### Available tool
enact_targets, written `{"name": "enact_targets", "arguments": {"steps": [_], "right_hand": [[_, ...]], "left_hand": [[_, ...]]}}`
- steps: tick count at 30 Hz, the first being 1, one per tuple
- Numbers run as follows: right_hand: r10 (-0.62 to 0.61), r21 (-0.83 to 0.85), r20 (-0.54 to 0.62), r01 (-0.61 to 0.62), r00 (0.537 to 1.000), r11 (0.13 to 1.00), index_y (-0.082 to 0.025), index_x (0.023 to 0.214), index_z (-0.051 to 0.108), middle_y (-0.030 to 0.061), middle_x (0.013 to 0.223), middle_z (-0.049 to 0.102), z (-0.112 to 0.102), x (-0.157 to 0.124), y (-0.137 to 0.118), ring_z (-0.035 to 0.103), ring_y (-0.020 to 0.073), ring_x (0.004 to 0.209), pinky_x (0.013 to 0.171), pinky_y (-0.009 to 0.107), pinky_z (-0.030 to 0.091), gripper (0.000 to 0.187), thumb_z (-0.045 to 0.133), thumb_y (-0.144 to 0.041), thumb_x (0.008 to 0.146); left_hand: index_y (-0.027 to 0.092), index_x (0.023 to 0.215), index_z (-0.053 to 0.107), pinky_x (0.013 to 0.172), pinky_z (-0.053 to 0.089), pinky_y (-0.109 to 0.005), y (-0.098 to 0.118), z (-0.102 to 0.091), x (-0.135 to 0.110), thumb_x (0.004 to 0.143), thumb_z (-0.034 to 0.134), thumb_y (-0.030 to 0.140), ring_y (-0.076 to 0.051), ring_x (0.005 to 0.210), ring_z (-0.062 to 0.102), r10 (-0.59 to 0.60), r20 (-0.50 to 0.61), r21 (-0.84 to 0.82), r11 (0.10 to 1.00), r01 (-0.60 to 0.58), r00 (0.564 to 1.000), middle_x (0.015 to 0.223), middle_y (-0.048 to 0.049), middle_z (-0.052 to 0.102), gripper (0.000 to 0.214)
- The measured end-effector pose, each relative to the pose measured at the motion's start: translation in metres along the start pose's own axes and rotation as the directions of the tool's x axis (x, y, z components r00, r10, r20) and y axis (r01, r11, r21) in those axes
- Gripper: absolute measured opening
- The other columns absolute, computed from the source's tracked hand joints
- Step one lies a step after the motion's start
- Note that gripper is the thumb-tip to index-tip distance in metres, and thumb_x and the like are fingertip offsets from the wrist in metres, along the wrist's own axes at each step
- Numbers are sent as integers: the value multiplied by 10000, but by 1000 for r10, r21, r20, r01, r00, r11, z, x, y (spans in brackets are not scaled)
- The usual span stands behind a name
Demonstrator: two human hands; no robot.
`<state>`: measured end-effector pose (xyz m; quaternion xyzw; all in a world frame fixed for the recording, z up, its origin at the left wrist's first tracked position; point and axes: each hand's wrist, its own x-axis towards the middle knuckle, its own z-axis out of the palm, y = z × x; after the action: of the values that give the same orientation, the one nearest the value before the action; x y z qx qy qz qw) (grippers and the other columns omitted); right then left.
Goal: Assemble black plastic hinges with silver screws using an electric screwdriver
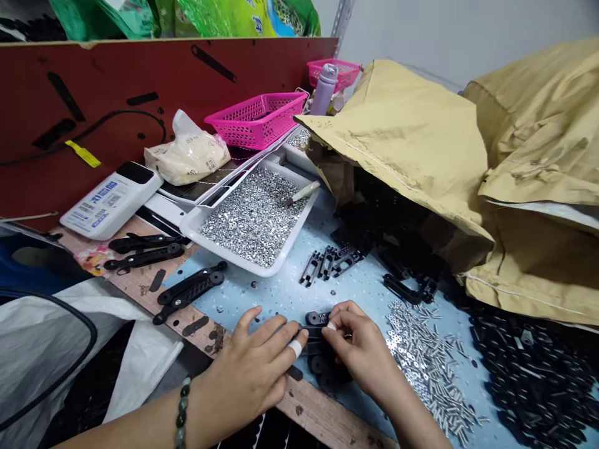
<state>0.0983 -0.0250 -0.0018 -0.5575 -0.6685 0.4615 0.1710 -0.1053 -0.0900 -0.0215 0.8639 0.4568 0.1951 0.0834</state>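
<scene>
My left hand lies nearly flat with its fingers spread, their tips against a black plastic part at the table's front edge. White tape wraps one of its fingers. At the right side of that part, my right hand is closed in a pinch. Whatever sits between its thumb and forefinger is hidden. Right of this hand lies a loose pile of small silver pins. Slotted black pieces rest beyond both hands. Long black jointed parts lie to the left.
A white tray of tiny metal pieces, with a brush in it, stands ahead. Left are a white boxy device and a tissue pack. A pink basket is behind. Paper sacks and a black parts heap fill the right.
</scene>
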Motion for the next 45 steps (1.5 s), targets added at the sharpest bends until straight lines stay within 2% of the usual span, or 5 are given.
{"name": "enact_targets", "arguments": {"steps": [10, 17, 25, 30, 45], "right_hand": [[-137, -620, -160, 8, 978, 785, -198, 663, 462, 31, 777, 516, -3, -7, -2, 521, 158, 538, 460, 289, 411, 288, 637, -379, 804], [-634, -177, -20, 621, 773, 763, -259, 1096, 467, 45, 942, 591, 7, -37, -23, 586, 184, 849, 740, 310, 508, 227, 494, -161, 893], [-100, 370, -106, 133, 989, 919, -206, 887, 571, -10, 771, 523, -18, -11, -8, 549, 109, 580, 553, 248, 500, 126, 570, -330, 865], [33, 484, 49, -53, 998, 873, -203, 920, 533, -41, 689, 475, -25, 17, 13, 491, 114, 596, 510, 236, 507, 244, 663, -332, 758], [54, 268, 3, -53, 999, 962, -203, 835, 495, -43, 645, 521, -20, 25, 14, 523, 117, 539, 495, 242, 468, 134, 587, -255, 752]], "left_hand": [[213, 1234, 527, 1091, 42, -451, 0, -5, 4, 887, 534, 298, -235, 1179, 431, -42, 3, -98, 994, 42, 999, 1250, -42, 554, 357], [207, 1105, 570, 1055, 281, -444, 12, -36, 27, 784, 539, 191, -265, 1172, 416, -41, 101, -331, 941, 72, 994, 1257, -57, 497, 324], [172, 1406, 323, 982, 333, -431, 8, -21, 31, 888, 445, 184, -273, 1240, 370, -103, 10, -197, 975, 103, 995, 1384, -95, 413, 532], [205, 1264, 510, 974, 207, -451, 3, -7, 31, 891, 483, 199, -256, 1143, 477, 43, -33, -39, 998, -44, 999, 1235, -21, 593, 374], [184, 1358, 418, 988, 214, -452, 6, -4, 33, 887, 475, 208, -267, 1158, 457, 45, 35, -23, 999, -44, 998, 1261, -57, 562, 475]]}}
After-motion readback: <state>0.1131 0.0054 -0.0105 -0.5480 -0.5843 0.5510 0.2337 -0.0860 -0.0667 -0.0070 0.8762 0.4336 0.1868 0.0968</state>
